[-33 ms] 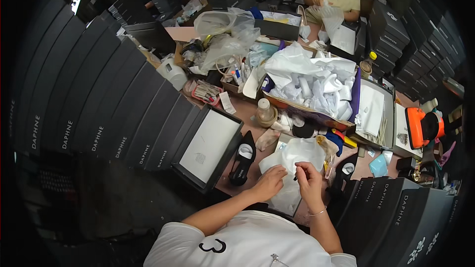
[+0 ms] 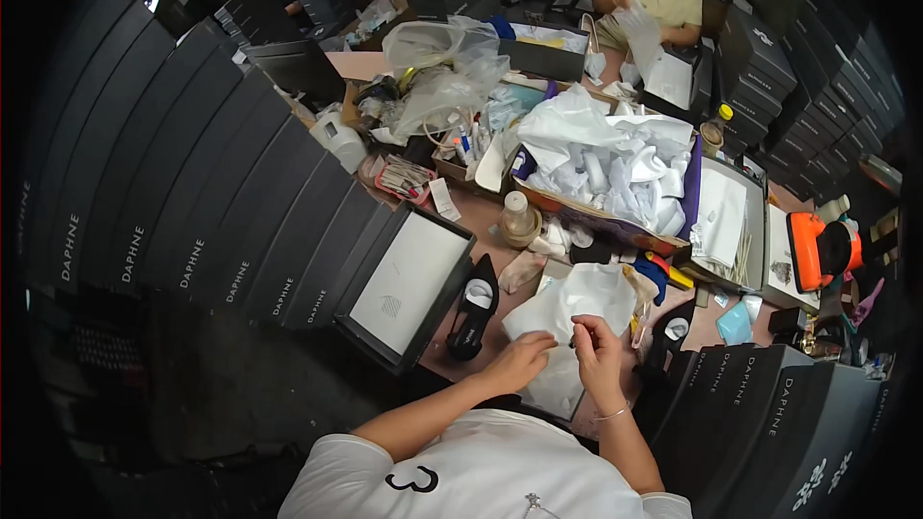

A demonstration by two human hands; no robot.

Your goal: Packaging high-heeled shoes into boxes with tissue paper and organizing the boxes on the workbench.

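My left hand [image 2: 520, 361] is over white tissue paper [image 2: 588, 298] on the table in front of me. Its fingers are bent and pressed together, pointing at my right hand. My right hand [image 2: 600, 354] is closed in a pinch just beside it, with a tiny dark bit at the fingertips. What either hand grips is too small to make out. A black pointed shoe [image 2: 473, 312] with a white wad inside lies left of the paper. Its like, another black shoe [image 2: 666, 338], lies to the right, partly hidden by boxes.
An open dark box [image 2: 408, 281] lined with white stands at left, beside a row of dark shoeboxes [image 2: 207, 240]. More boxes [image 2: 740, 404] rise at right. Ahead are a carton of crumpled white paper [image 2: 694, 183], a bottle [image 2: 517, 211] and an orange device [image 2: 810, 250]. A co-worker [image 2: 659, 0] sits beyond.
The view has shifted slightly. My hands stay close together over the tissue paper, whose upper edge has changed shape a little. The co-worker's white sheet is held a bit higher.
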